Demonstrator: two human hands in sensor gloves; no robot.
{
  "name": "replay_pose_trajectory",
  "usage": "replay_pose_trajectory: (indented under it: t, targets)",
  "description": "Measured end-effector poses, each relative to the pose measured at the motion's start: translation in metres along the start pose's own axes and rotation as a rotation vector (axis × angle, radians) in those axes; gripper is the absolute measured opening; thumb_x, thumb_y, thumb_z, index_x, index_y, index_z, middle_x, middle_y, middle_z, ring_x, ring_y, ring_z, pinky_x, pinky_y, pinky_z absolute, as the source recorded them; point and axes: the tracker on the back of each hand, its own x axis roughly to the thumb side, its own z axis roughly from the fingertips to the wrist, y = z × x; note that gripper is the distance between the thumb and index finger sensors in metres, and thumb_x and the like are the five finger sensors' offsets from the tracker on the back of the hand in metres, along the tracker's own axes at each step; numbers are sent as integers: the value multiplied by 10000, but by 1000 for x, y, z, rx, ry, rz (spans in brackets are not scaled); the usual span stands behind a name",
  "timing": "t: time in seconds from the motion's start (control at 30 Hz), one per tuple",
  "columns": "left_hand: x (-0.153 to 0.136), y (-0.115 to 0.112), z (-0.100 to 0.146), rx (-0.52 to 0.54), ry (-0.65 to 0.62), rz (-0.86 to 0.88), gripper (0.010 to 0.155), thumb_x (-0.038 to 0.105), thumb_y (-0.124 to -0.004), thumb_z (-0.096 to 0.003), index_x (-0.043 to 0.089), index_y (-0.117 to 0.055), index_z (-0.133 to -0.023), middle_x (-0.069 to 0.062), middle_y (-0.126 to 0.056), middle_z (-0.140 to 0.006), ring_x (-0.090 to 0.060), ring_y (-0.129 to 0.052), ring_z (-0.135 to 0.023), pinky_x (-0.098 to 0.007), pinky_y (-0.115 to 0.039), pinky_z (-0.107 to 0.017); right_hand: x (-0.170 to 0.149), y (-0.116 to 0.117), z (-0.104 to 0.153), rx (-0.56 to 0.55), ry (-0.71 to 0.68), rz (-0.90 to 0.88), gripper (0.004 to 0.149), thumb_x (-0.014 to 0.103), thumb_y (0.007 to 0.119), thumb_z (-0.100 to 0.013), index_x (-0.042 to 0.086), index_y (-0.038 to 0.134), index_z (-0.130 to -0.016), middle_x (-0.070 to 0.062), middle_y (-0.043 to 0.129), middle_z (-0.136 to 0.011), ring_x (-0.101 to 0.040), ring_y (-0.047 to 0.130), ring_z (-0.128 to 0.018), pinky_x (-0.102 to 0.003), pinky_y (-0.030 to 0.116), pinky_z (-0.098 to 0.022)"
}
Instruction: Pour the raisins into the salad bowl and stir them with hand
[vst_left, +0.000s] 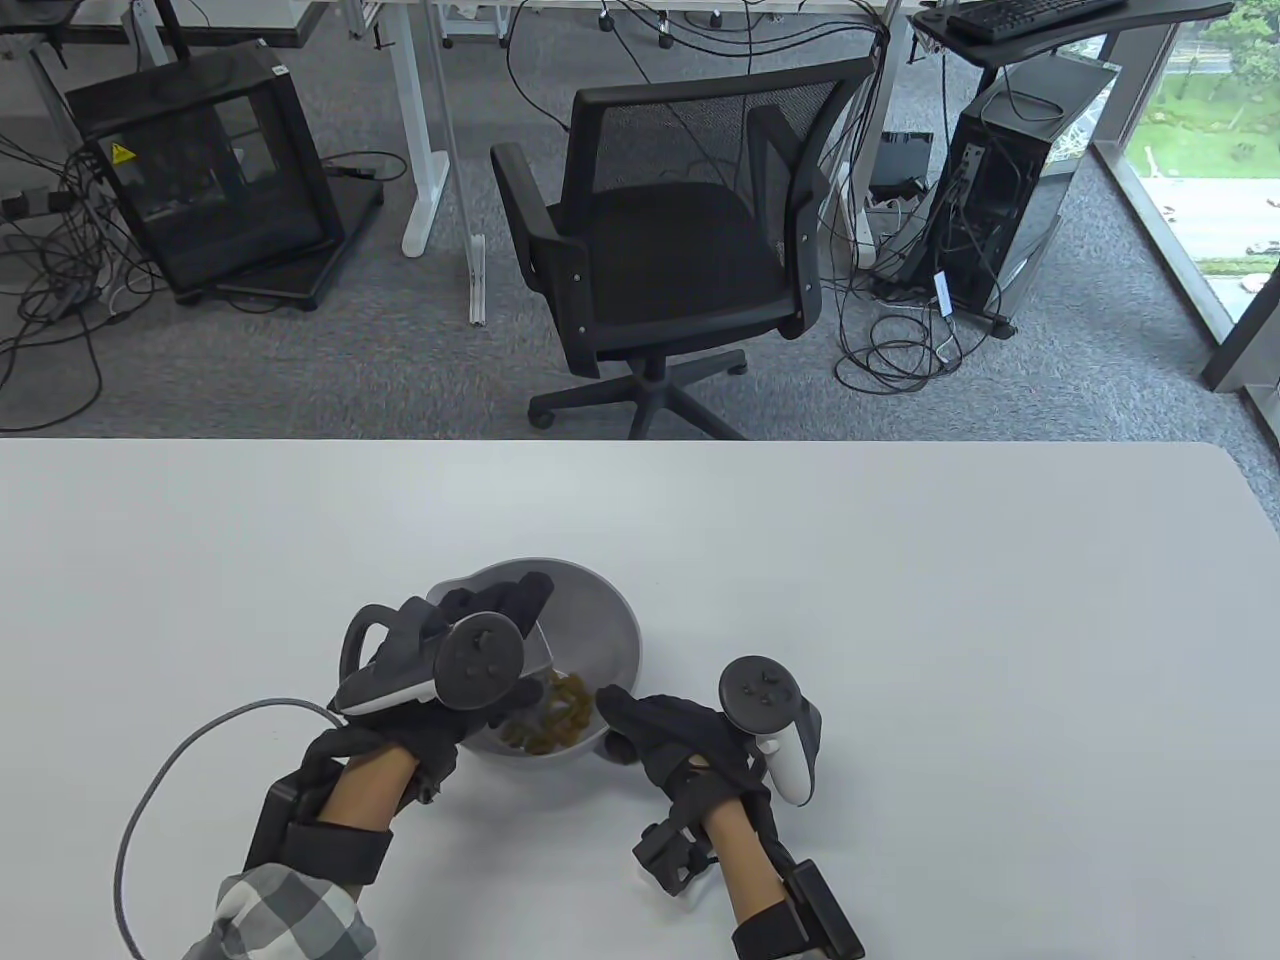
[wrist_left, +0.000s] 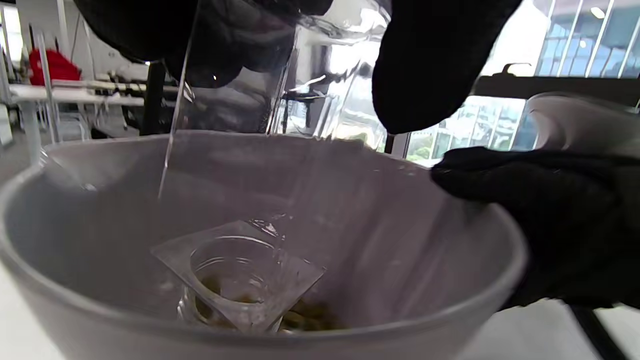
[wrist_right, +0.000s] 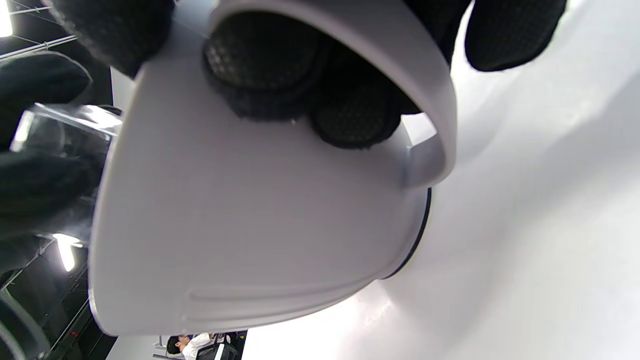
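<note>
A grey salad bowl (vst_left: 612, 602) with a side handle stands on the white table. Yellowish raisins (vst_left: 556, 716) lie at its bottom. My left hand (vst_left: 478, 630) grips a clear plastic container (vst_left: 538, 652), tipped mouth-down into the bowl. In the left wrist view the container (wrist_left: 239, 272) opens just above the raisins (wrist_left: 305, 320), and a few still cling inside it. My right hand (vst_left: 645, 728) holds the bowl at its near right side. In the right wrist view its fingers (wrist_right: 350, 107) are curled through the bowl's handle (wrist_right: 425, 125).
A grey cable (vst_left: 170, 770) loops over the table from my left wrist. A black office chair (vst_left: 665, 250) stands beyond the table's far edge (vst_left: 640, 441). White tabletop (vst_left: 950, 620) stretches around the bowl on all sides.
</note>
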Motion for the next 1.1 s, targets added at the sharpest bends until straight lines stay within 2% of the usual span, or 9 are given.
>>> replay_pose_trajectory:
  t: [0.27,0.37,0.47,0.6,0.7,0.83,0.93,1.0,1.1]
  targets:
    - [-4,2,33,102,-18,-11,747,417,-917,-498,162,-508,-1068,-338,-494,-1083,-523,-764,-881,-692,-693,-641,0,0,0,-9,0,2,570,633,667,-540,106,881,-501,-174,915,-697,-430,763,-814,-677,601,-589]
    - [-28,-8,68,173,28,63,685,426,-945,-472,151,-554,-963,-324,-503,-1054,-536,-767,-896,-704,-689,-637,-1,-1,0,-10,1,-1,568,632,671,-539,105,882,-504,-175,915,-699,-432,763,-813,-678,599,-589]
    - [-67,-27,104,227,133,173,741,443,-946,-471,128,-506,-978,-327,-520,-1047,-566,-769,-896,-761,-634,-629,0,-2,0,-19,-5,19,566,636,672,-539,110,876,-517,-167,909,-714,-428,759,-821,-676,603,-589]
    - [-110,-71,126,-3,299,258,1127,423,-954,-494,51,-107,-1139,-290,-524,-1075,-587,-643,-977,-827,-493,-650,-1,-3,-1,-15,6,3,565,634,666,-542,111,878,-520,-169,908,-718,-428,757,-824,-677,599,-593]
    - [-143,-103,123,-105,357,261,949,425,-980,-458,132,-377,-1129,-217,-605,-1089,-553,-681,-990,-819,-498,-649,-1,-3,-1,-21,0,16,564,635,664,-542,113,877,-520,-165,909,-717,-428,761,-820,-675,603,-591]
    - [-181,-141,131,-90,493,402,939,392,-989,-445,190,-364,-1116,-174,-616,-1120,-558,-538,-1044,-820,-416,-653,-1,-3,-1,-23,0,20,566,638,664,-541,115,878,-519,-163,912,-715,-427,764,-818,-675,604,-589]
    - [-197,-149,141,-36,511,472,942,395,-986,-446,165,-352,-1104,-171,-603,-1122,-511,-443,-1064,-788,-353,-665,-2,-3,-1,-15,14,21,572,653,663,-534,122,875,-512,-154,914,-716,-425,767,-814,-673,606,-588]
    - [-200,-146,144,-60,515,508,998,408,-950,-478,94,-259,-1126,-239,-484,-1156,-582,-373,-1051,-814,-319,-654,-1,-3,-1,-16,18,25,580,667,659,-527,128,872,-507,-148,914,-716,-418,768,-815,-671,608,-589]
    - [-197,-107,156,-188,463,675,1251,527,-873,-513,-44,109,-1038,-435,68,-1066,-738,-75,-959,-892,-170,-583,-1,-3,-2,-7,23,26,584,672,654,-523,130,871,-509,-141,914,-715,-412,765,-820,-671,608,-587]
